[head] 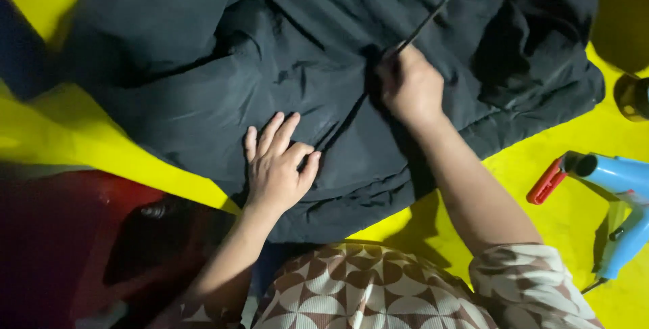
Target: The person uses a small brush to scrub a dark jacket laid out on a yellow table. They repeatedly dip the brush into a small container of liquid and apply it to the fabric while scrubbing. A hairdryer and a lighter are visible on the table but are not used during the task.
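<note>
Black cloth, a padded jacket point(324, 79) by the look of it, lies spread over a bright yellow bench point(101, 160) and takes up most of the upper view. The left hand point(277, 163) lies open and flat on the jacket near its lower edge, fingers spread and pointing up and away from the person, gripping nothing, only pressing the fabric down. The right hand point(409, 85) is closed round the lower end of a thin dark rod point(426, 21), which may be a stick or a narrow tool; I cannot tell which. The rod's long axis runs on a slant from the fist up and to the right, its free end pointing toward the far right of the jacket, and it lies close over the cloth, though whether the tip touches is unclear. The step in hand seems to be working along a seam or fold with the rod while the other palm keeps the cloth taut. A next move would likely call for steady pressure from the flat palm and a controlled stroke along the same slanted line, so the fabric does not bunch. Well apart on the right of the bench lies a blue hot-air tool point(625, 200) with a red part at its nozzle end
</note>
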